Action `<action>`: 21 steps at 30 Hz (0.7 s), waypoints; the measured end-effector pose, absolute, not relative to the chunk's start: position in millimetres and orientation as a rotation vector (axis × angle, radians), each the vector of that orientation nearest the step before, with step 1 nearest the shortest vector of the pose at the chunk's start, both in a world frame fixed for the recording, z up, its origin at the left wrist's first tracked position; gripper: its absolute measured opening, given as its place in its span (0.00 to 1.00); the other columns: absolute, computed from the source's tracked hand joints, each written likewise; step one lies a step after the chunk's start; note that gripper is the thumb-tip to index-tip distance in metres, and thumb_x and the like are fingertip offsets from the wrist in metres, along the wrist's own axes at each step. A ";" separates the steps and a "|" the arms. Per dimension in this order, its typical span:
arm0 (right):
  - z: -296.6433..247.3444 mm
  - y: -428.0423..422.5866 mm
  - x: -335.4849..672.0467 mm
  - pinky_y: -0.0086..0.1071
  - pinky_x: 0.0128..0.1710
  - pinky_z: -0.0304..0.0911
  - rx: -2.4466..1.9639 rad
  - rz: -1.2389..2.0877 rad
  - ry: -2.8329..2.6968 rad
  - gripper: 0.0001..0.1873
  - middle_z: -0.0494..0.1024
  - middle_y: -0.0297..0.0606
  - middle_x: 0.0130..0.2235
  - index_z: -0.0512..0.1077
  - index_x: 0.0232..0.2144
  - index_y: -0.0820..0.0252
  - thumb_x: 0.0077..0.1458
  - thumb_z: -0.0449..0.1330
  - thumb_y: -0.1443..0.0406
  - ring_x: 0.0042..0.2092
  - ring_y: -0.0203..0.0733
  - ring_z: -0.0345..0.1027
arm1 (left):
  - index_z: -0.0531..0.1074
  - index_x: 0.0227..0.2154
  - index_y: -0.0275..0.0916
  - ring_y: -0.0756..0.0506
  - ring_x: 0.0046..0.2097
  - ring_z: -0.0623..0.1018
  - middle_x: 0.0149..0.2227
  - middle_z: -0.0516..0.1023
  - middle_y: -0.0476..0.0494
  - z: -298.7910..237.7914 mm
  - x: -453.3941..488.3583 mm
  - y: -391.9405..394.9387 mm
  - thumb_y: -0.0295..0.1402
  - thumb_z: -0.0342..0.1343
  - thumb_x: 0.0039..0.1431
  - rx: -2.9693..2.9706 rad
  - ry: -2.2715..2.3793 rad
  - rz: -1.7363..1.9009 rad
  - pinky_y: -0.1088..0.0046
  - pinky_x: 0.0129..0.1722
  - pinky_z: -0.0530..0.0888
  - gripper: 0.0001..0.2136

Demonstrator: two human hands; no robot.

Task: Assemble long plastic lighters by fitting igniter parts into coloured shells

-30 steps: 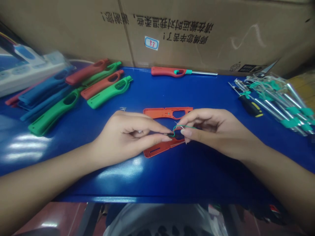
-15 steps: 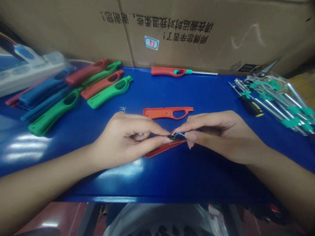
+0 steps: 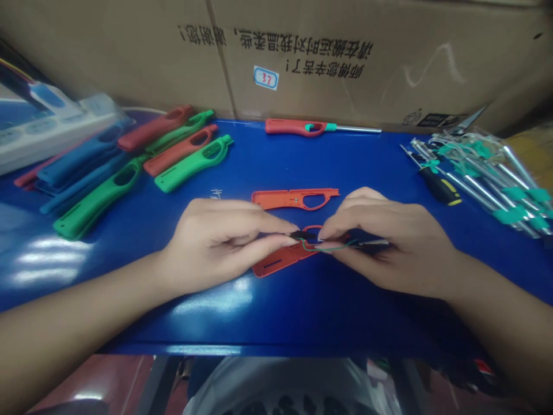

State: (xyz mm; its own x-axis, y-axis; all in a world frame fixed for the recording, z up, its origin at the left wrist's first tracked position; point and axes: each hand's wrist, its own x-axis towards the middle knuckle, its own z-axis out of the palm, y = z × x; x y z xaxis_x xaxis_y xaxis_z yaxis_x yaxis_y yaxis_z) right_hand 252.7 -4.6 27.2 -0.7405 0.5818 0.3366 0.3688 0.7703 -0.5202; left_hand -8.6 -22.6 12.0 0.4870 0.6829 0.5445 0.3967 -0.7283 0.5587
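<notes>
As L hand point(image 3: 205, 236) pinches, blk part point(image 3: 307, 235), axis L-R

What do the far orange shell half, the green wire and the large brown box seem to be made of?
Far orange shell half: probably plastic, satin, with moulded-looking edges. Green wire: perhaps plastic-coated, from its even colour; finish too small to tell. Large brown box: likely cardboard, matte, with printed lettering.
</notes>
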 end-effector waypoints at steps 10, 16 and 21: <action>27.3 0.0 248.3 0.27 0.36 0.69 -1.109 0.900 -2.272 0.05 0.83 0.29 0.34 0.79 0.32 0.54 0.60 0.65 0.68 0.35 0.34 0.76 | 0.82 0.39 0.34 0.56 0.26 0.76 0.33 0.85 0.46 8.1 -10.9 -21.6 0.27 0.66 0.61 2.424 0.873 1.122 0.82 0.30 0.72 0.04; 20.7 11.4 253.2 0.28 0.34 0.71 -1.140 0.936 -2.186 0.03 0.82 0.30 0.32 0.78 0.32 0.54 0.59 0.67 0.63 0.34 0.35 0.76 | 0.82 0.39 0.39 0.56 0.21 0.68 0.32 0.85 0.50 11.2 -9.9 -23.3 0.30 0.67 0.61 2.391 0.862 1.144 0.79 0.23 0.69 0.04; 15.9 17.4 256.2 0.29 0.34 0.71 -1.119 0.964 -2.136 0.04 0.82 0.31 0.32 0.79 0.33 0.55 0.59 0.67 0.62 0.33 0.36 0.76 | 0.83 0.38 0.41 0.55 0.19 0.64 0.23 0.78 0.53 14.3 -10.6 -23.2 0.34 0.69 0.59 2.322 0.877 1.184 0.77 0.20 0.64 0.06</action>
State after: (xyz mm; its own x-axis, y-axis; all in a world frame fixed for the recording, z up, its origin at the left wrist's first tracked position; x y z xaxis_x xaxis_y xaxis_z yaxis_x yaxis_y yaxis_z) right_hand 256.2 17.4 15.9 -0.5108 0.8499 0.1294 0.4649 0.3997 -0.7900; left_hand -10.6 -23.2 14.3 0.4479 0.6825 0.5776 0.3536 -0.7286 0.5866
